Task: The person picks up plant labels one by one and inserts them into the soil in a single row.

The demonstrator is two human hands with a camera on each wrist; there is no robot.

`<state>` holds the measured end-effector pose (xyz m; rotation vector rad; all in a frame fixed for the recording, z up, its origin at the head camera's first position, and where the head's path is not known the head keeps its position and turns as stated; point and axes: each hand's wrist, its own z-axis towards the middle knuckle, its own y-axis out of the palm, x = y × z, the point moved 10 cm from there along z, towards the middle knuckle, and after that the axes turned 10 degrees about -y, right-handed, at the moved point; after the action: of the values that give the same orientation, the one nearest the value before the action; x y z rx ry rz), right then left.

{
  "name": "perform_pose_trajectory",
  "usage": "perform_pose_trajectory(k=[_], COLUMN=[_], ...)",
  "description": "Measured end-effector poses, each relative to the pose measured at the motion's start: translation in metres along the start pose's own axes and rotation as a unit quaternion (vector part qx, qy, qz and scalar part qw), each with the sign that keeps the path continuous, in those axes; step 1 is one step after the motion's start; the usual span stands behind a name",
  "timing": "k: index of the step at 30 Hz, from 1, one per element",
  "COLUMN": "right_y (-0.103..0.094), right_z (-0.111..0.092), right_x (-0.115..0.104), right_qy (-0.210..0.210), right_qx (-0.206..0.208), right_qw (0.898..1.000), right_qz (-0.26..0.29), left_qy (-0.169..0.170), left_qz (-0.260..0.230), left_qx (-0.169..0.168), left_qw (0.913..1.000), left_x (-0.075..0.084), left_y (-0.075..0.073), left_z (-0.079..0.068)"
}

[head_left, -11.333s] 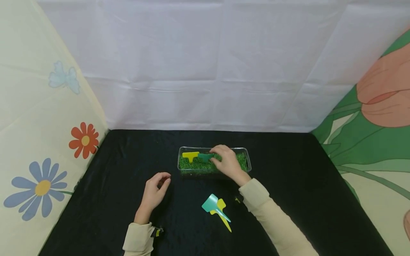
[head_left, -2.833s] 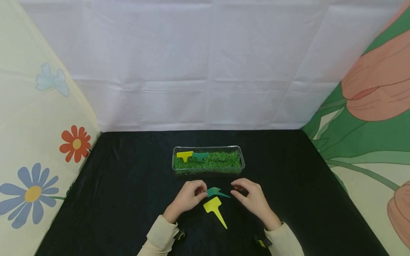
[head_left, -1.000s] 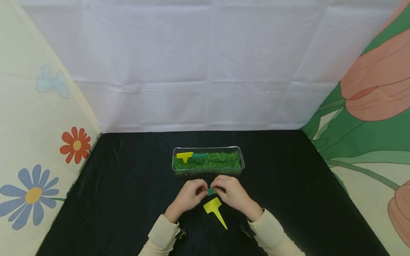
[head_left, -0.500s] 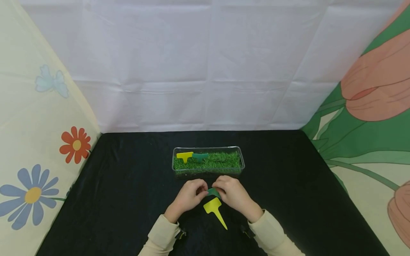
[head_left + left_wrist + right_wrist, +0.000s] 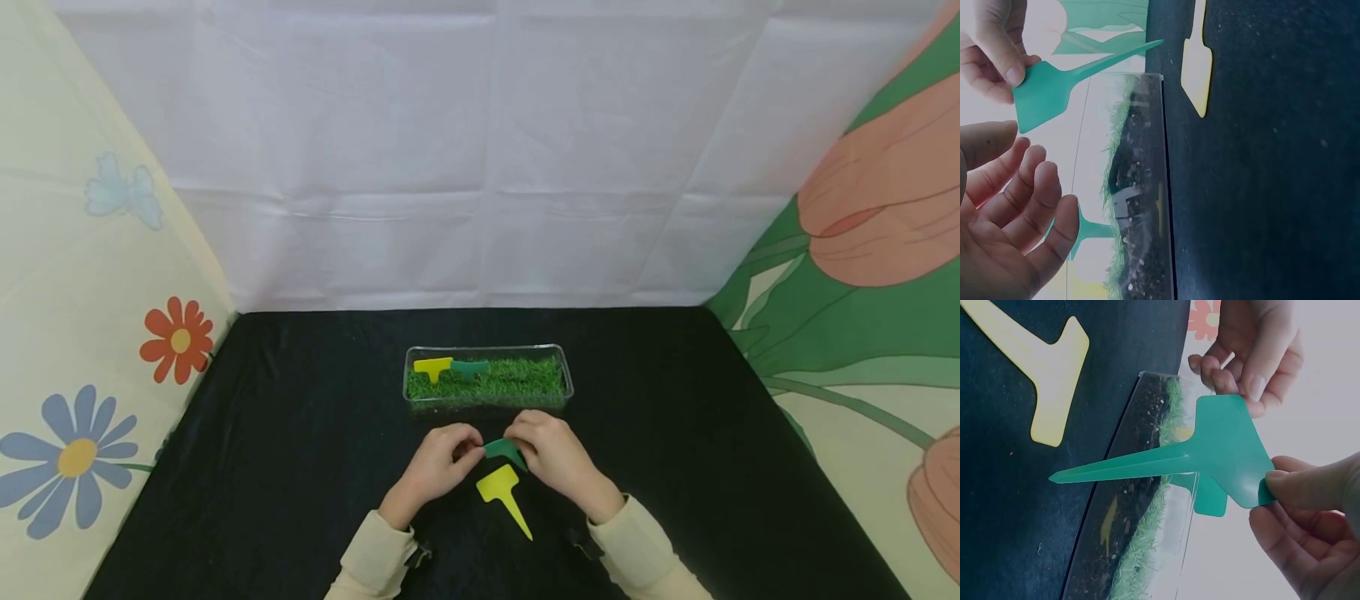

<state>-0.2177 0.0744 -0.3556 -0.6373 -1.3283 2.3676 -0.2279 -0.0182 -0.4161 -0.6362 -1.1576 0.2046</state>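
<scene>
My right hand (image 5: 551, 454) pinches a green T-shaped plant label (image 5: 1229, 447) by one corner of its head, thumb on top. The label's pointed stem reaches away from the head. Beside the opposite corner, my left hand (image 5: 1016, 212) has its fingers loosely bent and thumb apart from them; the thumb tip lies close to the label, and contact is hard to tell. A yellow plant label (image 5: 501, 487) lies on the black cloth, just below the hands in the head view. Behind the hands stands a clear planter (image 5: 487, 402) of grass and soil.
Another yellow label (image 5: 432, 368) and another green label (image 5: 470, 367) stand side by side in the grass at the planter's left part. Black cloth (image 5: 315, 375) covers the table. A white sheet (image 5: 480, 167) hangs behind; flower-printed panels (image 5: 90, 333) flank the sides.
Two green labels and a yellow one were handled or lying earlier: one green label now stands in the grass, the other is lifted. Lately the right hand shifted slightly right, exposing more of it.
</scene>
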Motion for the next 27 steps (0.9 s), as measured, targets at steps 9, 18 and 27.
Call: perform_pose_trajectory(k=[9, 18, 27], right_y=[-0.013, -0.019, -0.028], right_z=[-0.003, -0.004, -0.004], right_x=[0.004, 0.011, 0.015], right_qy=[-0.009, 0.01, 0.005], right_qx=[0.041, 0.051, 0.08], right_qw=[0.999, 0.998, 0.997], right_qz=[-0.022, -0.025, -0.023], left_qy=[-0.025, -0.039, -0.061], left_qz=[-0.003, -0.024, -0.029], left_qx=[0.006, 0.016, 0.026], left_qw=[0.9997, 0.9988, 0.9974], left_x=[-0.011, -0.021, -0.032], left_y=[-0.007, -0.013, -0.019], left_z=[-0.007, -0.014, -0.019])
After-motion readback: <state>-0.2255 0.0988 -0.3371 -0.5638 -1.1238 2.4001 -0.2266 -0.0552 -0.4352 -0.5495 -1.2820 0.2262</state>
